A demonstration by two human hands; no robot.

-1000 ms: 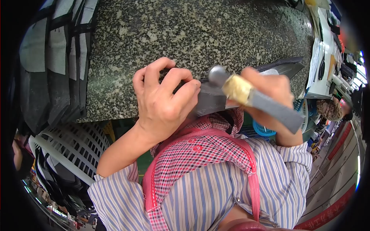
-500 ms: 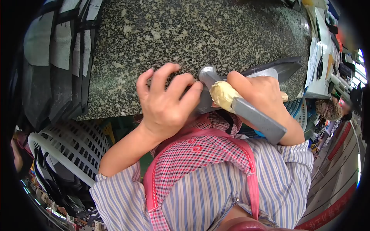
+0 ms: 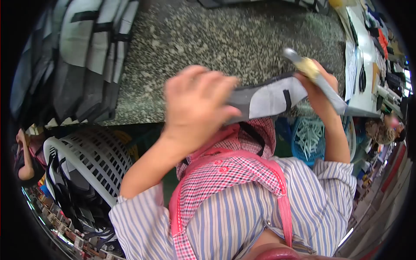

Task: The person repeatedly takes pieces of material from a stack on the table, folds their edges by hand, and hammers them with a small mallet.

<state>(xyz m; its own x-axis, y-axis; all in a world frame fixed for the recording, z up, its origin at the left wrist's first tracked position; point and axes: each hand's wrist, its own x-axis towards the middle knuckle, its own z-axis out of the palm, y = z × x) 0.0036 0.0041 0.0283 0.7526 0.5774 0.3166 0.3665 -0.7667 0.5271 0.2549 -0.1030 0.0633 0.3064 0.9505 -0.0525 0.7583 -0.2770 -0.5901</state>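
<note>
My right hand [image 3: 323, 93] is wrapped round a hammer [image 3: 323, 82] with a grey metal head and yellow tape about its middle. Its handle is hidden in the hand. A dark grey and white flat piece [image 3: 271, 99] with a short black strip lies at the front edge of the speckled stone slab [image 3: 208, 45]. One end reaches my right hand; whether the fingers also grip it is hidden. My left hand [image 3: 197, 106] is over the other end, smeared by motion, thumb and fingers partly apart; I cannot see whether it grips the piece.
Similar grey and white pieces [image 3: 82, 56] overlap along the slab's left side. Below them stands a white basket [image 3: 93, 160] holding dark pieces. A blue basket [image 3: 299, 158] with white strips sits under the right edge. More dark pieces [image 3: 303, 3] lie at the far edge.
My right hand has moved right and up with the hammer, away from my left hand. The grey and white piece now shows between the hands. My left hand has shifted slightly right and blurred.
</note>
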